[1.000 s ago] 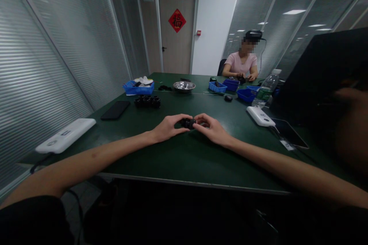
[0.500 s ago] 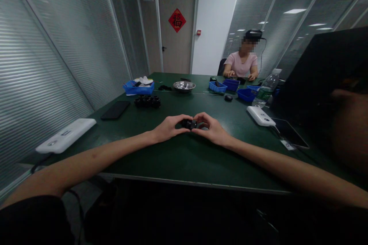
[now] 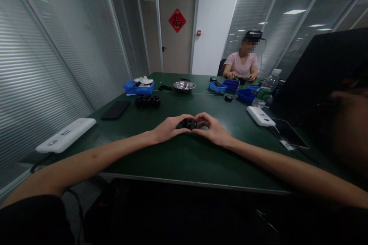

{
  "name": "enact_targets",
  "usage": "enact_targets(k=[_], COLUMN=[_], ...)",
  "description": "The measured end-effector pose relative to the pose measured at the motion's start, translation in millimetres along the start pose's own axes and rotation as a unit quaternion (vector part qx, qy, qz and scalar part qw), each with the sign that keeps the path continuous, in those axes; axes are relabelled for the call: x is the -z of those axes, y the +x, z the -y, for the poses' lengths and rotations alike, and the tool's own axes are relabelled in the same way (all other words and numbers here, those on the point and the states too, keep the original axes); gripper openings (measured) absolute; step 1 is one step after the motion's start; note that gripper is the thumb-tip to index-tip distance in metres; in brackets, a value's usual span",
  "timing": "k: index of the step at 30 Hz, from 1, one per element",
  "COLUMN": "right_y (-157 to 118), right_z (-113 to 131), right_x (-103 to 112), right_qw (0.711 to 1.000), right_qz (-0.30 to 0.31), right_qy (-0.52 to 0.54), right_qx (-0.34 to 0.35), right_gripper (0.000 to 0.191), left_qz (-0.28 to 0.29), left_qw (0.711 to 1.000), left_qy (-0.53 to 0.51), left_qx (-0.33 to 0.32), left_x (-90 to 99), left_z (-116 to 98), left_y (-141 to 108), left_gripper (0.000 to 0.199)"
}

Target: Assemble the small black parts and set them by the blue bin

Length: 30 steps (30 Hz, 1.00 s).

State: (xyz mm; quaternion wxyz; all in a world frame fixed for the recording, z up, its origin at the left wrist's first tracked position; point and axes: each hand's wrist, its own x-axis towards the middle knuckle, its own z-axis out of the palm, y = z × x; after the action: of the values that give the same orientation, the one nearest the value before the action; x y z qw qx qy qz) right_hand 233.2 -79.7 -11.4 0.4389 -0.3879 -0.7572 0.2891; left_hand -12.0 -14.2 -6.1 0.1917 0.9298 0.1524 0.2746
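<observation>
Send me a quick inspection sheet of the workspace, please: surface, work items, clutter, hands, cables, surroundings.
Surface: dark green table, overhead light reflecting off it.
Work items: small black part between the hands, details too dark to read; cluster of black pieces beyond the left hand.
Clutter: dark flat slab and white device at left; metal bowl and blue tray further back; plastic bottle and second white device at right.
Hands: left hand grips the part; right hand has fingertips at its right end.
Cables: dark cable at the left device; another at the right device.
Surroundings: co-worker seated across the table; door behind.
</observation>
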Motion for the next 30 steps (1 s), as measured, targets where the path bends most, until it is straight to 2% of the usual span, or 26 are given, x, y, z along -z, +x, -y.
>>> enact_targets(k=[4, 8, 12, 14, 18, 19, 21, 24, 26, 30], right_y=[-0.2, -0.5, -1.8, -2.5, -2.8, -2.8, -2.8, -2.8, -2.7, -2.2], right_z=[-3.7, -6.4, -1.5, 2.0, 5.9, 6.0, 5.7, 4.5, 4.2, 5.6], right_x=[-1.1, -1.1, -2.1, -2.4, -1.1, -0.5, 0.6, 1.3, 1.2, 0.8], right_qw=[0.999, 0.999, 0.998, 0.998, 0.999, 0.999, 0.999, 0.999, 0.999, 0.998], right_qz=[-0.021, -0.026, -0.018, -0.020, -0.028, -0.029, -0.031, -0.036, -0.039, -0.039], right_qy=[0.003, 0.023, 0.054, 0.047, 0.019, 0.013, 0.001, -0.013, -0.020, -0.030], right_qx=[0.036, 0.037, 0.033, 0.034, 0.026, 0.025, 0.025, 0.029, 0.030, 0.029], right_gripper=[0.043, 0.048, 0.047, 0.044, 0.039, 0.038, 0.037, 0.035, 0.035, 0.030], left_qz=[0.006, -0.001, -0.059, -0.106, -0.228, -0.264, -0.302, -0.345, -0.334, -0.248], left_qw=[0.999, 0.997, 0.996, 0.991, 0.959, 0.948, 0.933, 0.911, 0.903, 0.896], left_qy=[0.039, 0.076, 0.068, 0.055, 0.009, -0.025, -0.081, -0.067, -0.019, 0.116], left_qx=[0.014, 0.027, 0.028, 0.055, 0.166, 0.177, 0.178, 0.218, 0.268, 0.350], left_x=[-2.4, -0.8, 5.2, 11.6, 39.9, 50.2, 72.4, 100.9, 112.3, 120.7], left_z=[3.3, 4.3, 8.6, 16.6, 43.9, 51.4, 65.3, 81.7, 91.0, 110.3], left_y=[1.0, 1.6, 3.5, 5.3, 10.4, 11.4, 10.9, -3.1, -23.5, -71.8], left_gripper=[0.057, 0.051, 0.042, 0.041, 0.048, 0.049, 0.052, 0.053, 0.057, 0.063])
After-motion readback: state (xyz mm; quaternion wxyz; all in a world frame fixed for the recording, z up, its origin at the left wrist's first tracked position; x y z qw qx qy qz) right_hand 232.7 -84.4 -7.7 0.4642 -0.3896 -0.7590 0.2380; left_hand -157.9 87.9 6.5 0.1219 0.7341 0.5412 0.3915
